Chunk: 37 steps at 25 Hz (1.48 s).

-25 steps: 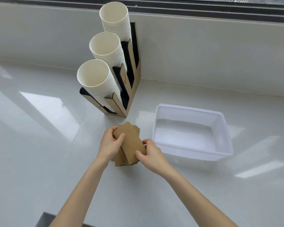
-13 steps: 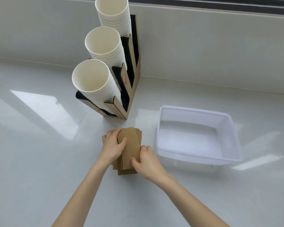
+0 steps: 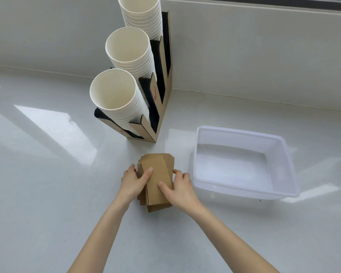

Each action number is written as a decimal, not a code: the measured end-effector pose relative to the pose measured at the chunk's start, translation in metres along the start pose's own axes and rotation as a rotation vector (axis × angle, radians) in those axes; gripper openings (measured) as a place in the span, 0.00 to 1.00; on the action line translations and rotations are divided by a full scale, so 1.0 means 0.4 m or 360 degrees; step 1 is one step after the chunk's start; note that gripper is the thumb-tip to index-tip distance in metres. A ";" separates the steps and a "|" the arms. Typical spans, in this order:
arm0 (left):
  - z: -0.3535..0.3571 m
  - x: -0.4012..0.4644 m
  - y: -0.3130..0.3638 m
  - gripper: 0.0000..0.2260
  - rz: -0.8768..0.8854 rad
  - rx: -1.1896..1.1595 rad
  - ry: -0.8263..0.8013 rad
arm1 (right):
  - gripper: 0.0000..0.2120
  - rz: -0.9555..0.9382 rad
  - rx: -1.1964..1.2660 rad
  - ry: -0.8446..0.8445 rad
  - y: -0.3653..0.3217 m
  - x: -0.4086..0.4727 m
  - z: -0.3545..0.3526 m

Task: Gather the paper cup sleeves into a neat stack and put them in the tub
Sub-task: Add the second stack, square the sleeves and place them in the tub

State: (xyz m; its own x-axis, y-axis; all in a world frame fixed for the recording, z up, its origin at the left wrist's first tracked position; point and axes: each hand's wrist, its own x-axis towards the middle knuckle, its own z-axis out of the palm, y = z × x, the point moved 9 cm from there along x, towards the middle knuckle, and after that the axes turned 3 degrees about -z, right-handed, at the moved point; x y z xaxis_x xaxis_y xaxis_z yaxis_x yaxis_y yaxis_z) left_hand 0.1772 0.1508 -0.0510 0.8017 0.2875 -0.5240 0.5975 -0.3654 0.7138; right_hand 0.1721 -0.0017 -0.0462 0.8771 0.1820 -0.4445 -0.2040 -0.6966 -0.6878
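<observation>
Sleeve stack (image 3: 158, 174) lies flat on the surface (image 3: 47, 194), long axis running away from the person, edges fanned and not yet square. Left hand (image 3: 133, 181) and right hand (image 3: 180, 187) bracket its long sides, fingers (image 3: 149, 171) curled closed onto the stack, thumbs on top. Tub (image 3: 244, 133) sits just beside, to the right, empty. Right hand is nearer; judged transfer is a short sideways carry rightward.

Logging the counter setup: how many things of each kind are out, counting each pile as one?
Stacks of white paper cups: 3
Cardboard cup holder: 1
Pile of brown cup sleeves: 1, between both hands
White tub: 1, nothing inside
Total: 6
</observation>
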 end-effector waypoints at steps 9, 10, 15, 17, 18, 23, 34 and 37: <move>0.055 -0.019 0.015 0.20 -0.0077 -0.0364 -0.0297 | 0.29 0.0247 0.0776 -0.0161 0.025 0.020 0.003; 0.064 -0.023 0.021 0.20 -0.0053 -0.0337 -0.0308 | 0.28 0.0242 0.0838 -0.0167 0.028 0.020 0.004; 0.069 -0.043 0.008 0.23 -0.0074 -0.0373 -0.0332 | 0.27 0.0200 0.1003 -0.0258 0.034 0.016 0.024; 0.066 -0.053 -0.006 0.24 -0.0095 -0.0418 -0.0336 | 0.28 0.0183 0.1032 -0.0332 0.035 0.007 0.037; 0.066 -0.055 -0.011 0.24 -0.0092 -0.0427 -0.0329 | 0.28 0.0175 0.1053 -0.0335 0.037 0.004 0.040; 0.076 -0.085 -0.025 0.25 -0.0080 -0.0532 -0.0347 | 0.35 0.0158 0.1138 -0.0312 0.051 -0.016 0.038; 0.109 -0.194 -0.044 0.32 0.0228 -0.0548 -0.0449 | 0.32 -0.0284 0.0922 -0.0285 0.070 -0.130 0.001; 0.136 -0.229 -0.029 0.30 0.0325 -0.0582 -0.0449 | 0.33 -0.0434 0.0915 -0.0194 0.086 -0.166 -0.035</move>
State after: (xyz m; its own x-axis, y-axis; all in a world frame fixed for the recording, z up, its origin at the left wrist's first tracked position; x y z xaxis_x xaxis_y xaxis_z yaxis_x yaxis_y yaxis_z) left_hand 0.0977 0.0805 -0.0367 0.9045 -0.0266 -0.4257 0.4245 -0.0404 0.9045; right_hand 0.1131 -0.0475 -0.0323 0.8816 0.4010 -0.2489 -0.2108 -0.1375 -0.9678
